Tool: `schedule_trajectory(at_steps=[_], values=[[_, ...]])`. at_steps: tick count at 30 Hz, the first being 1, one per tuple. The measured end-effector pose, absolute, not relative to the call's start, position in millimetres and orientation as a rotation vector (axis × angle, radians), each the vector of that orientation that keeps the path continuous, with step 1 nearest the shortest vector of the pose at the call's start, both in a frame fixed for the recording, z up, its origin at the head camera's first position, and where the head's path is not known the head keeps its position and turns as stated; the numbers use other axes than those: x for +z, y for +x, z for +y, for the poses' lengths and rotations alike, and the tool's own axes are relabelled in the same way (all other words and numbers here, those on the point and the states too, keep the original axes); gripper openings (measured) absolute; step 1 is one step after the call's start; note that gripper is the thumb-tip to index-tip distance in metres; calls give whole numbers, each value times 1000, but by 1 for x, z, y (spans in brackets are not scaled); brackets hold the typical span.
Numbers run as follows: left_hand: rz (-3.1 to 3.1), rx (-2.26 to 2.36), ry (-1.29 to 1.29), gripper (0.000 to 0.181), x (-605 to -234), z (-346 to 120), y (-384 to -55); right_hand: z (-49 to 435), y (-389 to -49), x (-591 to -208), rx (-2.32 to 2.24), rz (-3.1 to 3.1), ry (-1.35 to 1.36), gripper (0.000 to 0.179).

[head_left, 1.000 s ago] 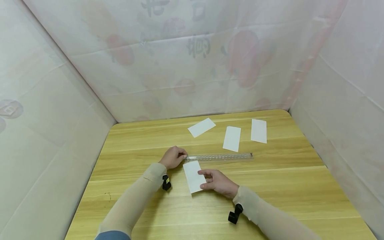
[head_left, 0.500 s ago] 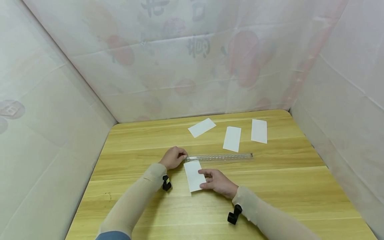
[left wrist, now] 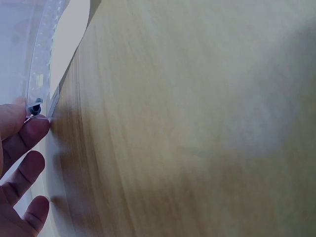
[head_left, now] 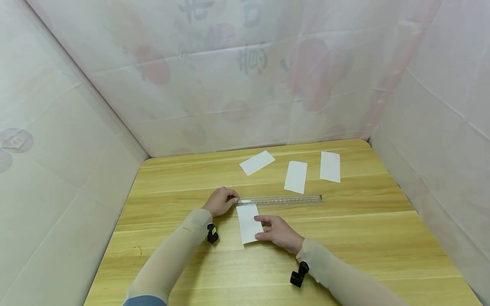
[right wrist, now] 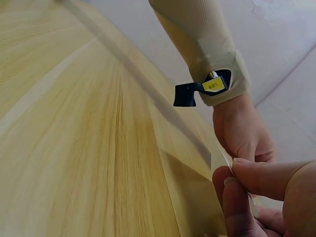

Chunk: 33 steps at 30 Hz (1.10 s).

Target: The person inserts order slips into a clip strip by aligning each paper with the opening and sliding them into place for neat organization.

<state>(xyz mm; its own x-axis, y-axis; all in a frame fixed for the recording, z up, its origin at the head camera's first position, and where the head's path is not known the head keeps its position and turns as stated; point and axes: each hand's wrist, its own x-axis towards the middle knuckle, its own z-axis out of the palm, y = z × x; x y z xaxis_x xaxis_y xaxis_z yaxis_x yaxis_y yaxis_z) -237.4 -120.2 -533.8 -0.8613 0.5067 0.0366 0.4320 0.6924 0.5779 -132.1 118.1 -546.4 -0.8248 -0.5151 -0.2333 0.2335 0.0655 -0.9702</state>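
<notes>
My left hand [head_left: 220, 200] pinches the left end of a clear plastic ruler [head_left: 279, 200] between thumb and fingers. In the left wrist view, the ruler [left wrist: 40, 74] rises from those fingertips, beside the white paper [left wrist: 70, 37]. My right hand [head_left: 281, 233] grips the right edge of a small white paper rectangle [head_left: 249, 223], thumb on the near side. The paper's far edge lies right at the ruler's near edge, close to the left end. Thumb and fingers pinching the paper [right wrist: 217, 157] also show in the right wrist view.
Three more white paper rectangles lie farther back: a tilted one [head_left: 257, 162], a middle one [head_left: 295, 177] and one at the right [head_left: 330, 166]. Pale fabric walls [head_left: 237, 85] enclose the wooden table [head_left: 172, 178] at the back and sides.
The paper in my right hand has slid slightly away from me and to the right, its far edge now against the ruler. My left hand and the ruler have stayed in place.
</notes>
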Motion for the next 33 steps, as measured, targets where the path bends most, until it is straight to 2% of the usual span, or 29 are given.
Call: schedule_trajectory(at_steps=[11,16,24,33], values=[[2779,903,761,13,-535,-121,-237,108,-135,-547,-1823,1834,-223,65],[2784,907,742,13,-535,-121,-237,105,-136,-548,-1798,1954,-159,55],[2771,935,759,13,-537,-123,-237,105,-139,-550,-1925,1946,34,27],[2769,951,796,13,-539,-124,-238,100,-144,-548,-1929,1881,62,25]])
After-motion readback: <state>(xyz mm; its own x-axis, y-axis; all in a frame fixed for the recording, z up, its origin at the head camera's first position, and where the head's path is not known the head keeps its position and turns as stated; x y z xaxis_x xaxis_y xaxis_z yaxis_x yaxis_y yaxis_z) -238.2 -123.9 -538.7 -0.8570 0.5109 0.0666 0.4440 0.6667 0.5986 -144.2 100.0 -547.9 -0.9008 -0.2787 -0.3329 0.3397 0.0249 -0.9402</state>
